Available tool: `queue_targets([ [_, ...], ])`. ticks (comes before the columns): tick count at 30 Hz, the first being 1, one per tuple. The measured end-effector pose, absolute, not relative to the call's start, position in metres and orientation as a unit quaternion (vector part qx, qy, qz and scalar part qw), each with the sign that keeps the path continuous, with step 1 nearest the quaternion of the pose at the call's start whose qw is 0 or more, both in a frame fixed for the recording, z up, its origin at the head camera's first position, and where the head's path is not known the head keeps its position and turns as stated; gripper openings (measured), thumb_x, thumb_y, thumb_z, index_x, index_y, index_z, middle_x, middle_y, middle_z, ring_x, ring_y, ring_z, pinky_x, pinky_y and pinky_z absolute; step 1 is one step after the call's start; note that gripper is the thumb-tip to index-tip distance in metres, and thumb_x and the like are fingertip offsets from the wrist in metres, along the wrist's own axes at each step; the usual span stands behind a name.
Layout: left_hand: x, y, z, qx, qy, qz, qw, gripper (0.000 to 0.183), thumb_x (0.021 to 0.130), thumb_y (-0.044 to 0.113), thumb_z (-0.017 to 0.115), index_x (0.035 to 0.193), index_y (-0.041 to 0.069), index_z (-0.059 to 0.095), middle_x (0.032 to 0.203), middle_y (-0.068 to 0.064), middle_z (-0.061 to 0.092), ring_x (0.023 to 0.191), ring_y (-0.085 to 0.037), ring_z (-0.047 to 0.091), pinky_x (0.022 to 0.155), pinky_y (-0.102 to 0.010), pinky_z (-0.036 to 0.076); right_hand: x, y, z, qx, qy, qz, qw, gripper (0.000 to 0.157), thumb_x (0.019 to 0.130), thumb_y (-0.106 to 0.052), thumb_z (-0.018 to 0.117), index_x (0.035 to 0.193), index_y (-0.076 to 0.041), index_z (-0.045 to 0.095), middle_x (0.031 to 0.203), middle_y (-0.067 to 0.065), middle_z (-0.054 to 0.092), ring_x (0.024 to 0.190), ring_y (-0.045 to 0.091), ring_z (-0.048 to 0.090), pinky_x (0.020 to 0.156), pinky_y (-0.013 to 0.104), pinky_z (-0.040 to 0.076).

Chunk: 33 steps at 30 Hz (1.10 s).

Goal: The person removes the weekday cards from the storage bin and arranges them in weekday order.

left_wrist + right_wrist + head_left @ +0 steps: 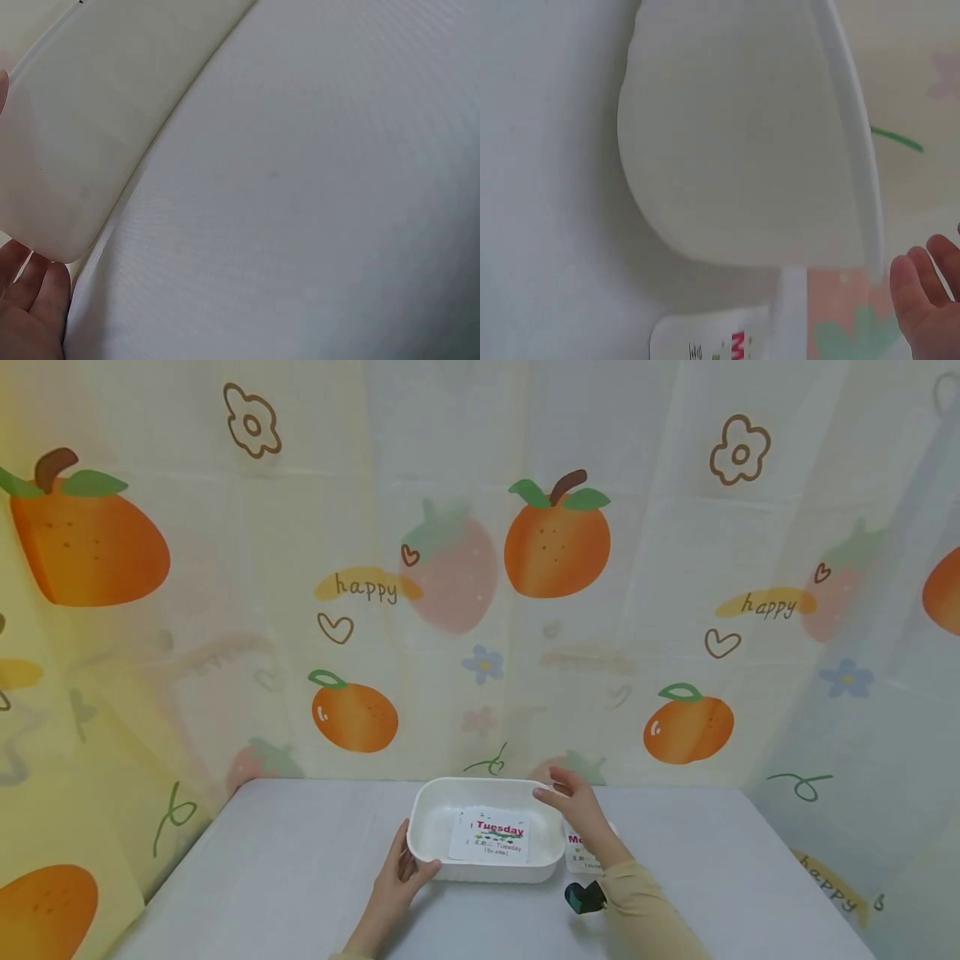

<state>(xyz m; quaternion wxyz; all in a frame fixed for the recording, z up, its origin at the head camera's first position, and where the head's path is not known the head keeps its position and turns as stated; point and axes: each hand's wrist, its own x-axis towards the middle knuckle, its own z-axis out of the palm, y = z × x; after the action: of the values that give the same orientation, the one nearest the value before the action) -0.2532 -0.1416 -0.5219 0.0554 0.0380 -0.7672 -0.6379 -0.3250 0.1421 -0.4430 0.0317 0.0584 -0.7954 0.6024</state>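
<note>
A white plastic tub (495, 872) with a rounded rim sits in the middle of the table. Inside it lies a white card (491, 837) printed "Tuesday". My left hand (396, 878) holds the tub's left end, thumb at the front corner and fingers along the side; the left wrist view shows its fingers (51, 296) against the end wall. Above the tub's back right corner is my right hand (581, 810), fingers loosely bent and holding nothing. The right wrist view has these fingers (909, 292) just off the rim. Beside the tub, a second card (579, 858) starting "Mo" is partly hidden behind my right forearm.
A white cloth covers the table (285, 868). A printed curtain (450, 710) with oranges and flowers hangs behind its back edge and along both sides. By my right wrist there is a dark green and black object (583, 897).
</note>
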Motion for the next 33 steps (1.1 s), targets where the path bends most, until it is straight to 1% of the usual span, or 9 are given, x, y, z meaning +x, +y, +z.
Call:
queue_targets([
  [6,-0.253,-0.142,-0.522,0.034,-0.767,-0.638,0.057,0.093,0.079,0.034,0.073,0.149,0.015,0.015,0.147,-0.018,0.025,0.132,-0.033,0.029,0.103,-0.035,0.035,-0.326,0.124,-0.445,0.099,-0.785,0.611,0.024,0.065,0.081,-0.02,0.073,0.133,0.004,0.042,0.134,0.024,0.042,0.122,0.042,0.04,0.099,0.051,0.041],
  [10,-0.254,-0.142,-0.522,0.036,-0.769,-0.636,0.056,0.093,0.079,0.035,0.073,0.149,0.015,0.015,0.148,-0.018,0.024,0.132,-0.033,0.028,0.103,-0.035,0.035,-0.326,0.112,-0.446,0.108,-0.785,0.609,0.018,0.065,0.081,-0.019,0.073,0.133,0.004,0.043,0.134,0.024,0.043,0.121,0.042,0.04,0.1,0.051,0.039],
  [15,-0.253,-0.143,-0.521,0.035,-0.765,-0.64,0.055,0.092,0.08,0.034,0.073,0.149,0.015,0.015,0.148,-0.018,0.024,0.132,-0.033,0.028,0.103,-0.035,0.035,-0.327,0.103,-0.454,0.094,-0.814,0.574,-0.006,0.073,0.078,-0.028,0.076,0.133,0.005,0.042,0.134,0.026,0.041,0.123,0.042,0.037,0.102,0.054,0.036],
  [19,-0.251,-0.142,-0.521,0.031,-0.761,-0.645,0.056,0.092,0.08,0.031,0.073,0.149,0.014,0.016,0.148,-0.018,0.024,0.132,-0.032,0.028,0.103,-0.034,0.035,-0.328,0.099,-0.464,0.088,-0.838,0.538,-0.026,0.078,0.075,-0.029,0.078,0.133,0.006,0.04,0.134,0.027,0.041,0.123,0.044,0.036,0.102,0.054,0.035],
  [23,-0.25,-0.141,-0.521,0.034,-0.765,-0.641,0.057,0.092,0.08,0.032,0.073,0.149,0.014,0.015,0.148,-0.019,0.023,0.133,-0.033,0.028,0.104,-0.035,0.034,-0.329,0.097,-0.467,0.091,-0.851,0.517,-0.037,0.082,0.074,-0.03,0.079,0.132,0.011,0.038,0.134,0.028,0.04,0.123,0.046,0.035,0.102,0.054,0.035],
  [28,-0.251,-0.141,-0.521,0.036,-0.764,-0.642,0.056,0.093,0.079,0.033,0.073,0.149,0.014,0.015,0.149,-0.018,0.022,0.133,-0.032,0.027,0.104,-0.035,0.034,-0.329,0.094,-0.468,0.085,-0.867,0.49,-0.04,0.085,0.071,-0.029,0.081,0.131,0.013,0.038,0.132,0.031,0.04,0.122,0.045,0.036,0.102,0.054,0.034],
  [33,-0.251,-0.141,-0.522,0.038,-0.766,-0.639,0.055,0.093,0.079,0.034,0.073,0.149,0.015,0.015,0.149,-0.018,0.022,0.133,-0.032,0.027,0.103,-0.034,0.034,-0.33,0.092,-0.473,0.08,-0.879,0.468,-0.041,0.093,0.064,-0.024,0.086,0.131,0.016,0.035,0.132,0.034,0.038,0.123,0.046,0.033,0.105,0.054,0.029],
])
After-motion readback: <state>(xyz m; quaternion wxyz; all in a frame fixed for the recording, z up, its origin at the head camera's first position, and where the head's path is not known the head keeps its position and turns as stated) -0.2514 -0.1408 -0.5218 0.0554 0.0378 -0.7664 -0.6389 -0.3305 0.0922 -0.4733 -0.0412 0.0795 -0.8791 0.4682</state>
